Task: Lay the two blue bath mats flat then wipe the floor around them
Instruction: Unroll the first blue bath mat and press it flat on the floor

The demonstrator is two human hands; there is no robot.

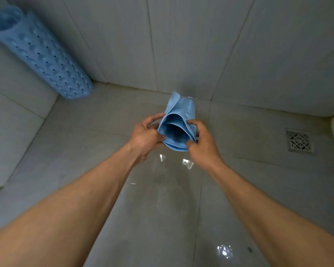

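**A:** Middle of the floor [162, 209] now: a rolled mat [178, 112], open end towards us, sits between both hands. The left grip [145, 135] is on its left edge and the right grip [202, 145] on its right.

**B:** And the second mat [42, 54]?

**A:** Far left, well apart! It's rolled, its foot down in the back corner, leaning up along the left wall [17, 105].

**B:** Anything on the right?

**A:** A drain [299, 140], set in the floor, out right of the right grip and well apart from the rolled mat.

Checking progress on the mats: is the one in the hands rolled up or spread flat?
Rolled up. The held mat shows curled layers round a hollow end, gripped by the left hand and right hand.
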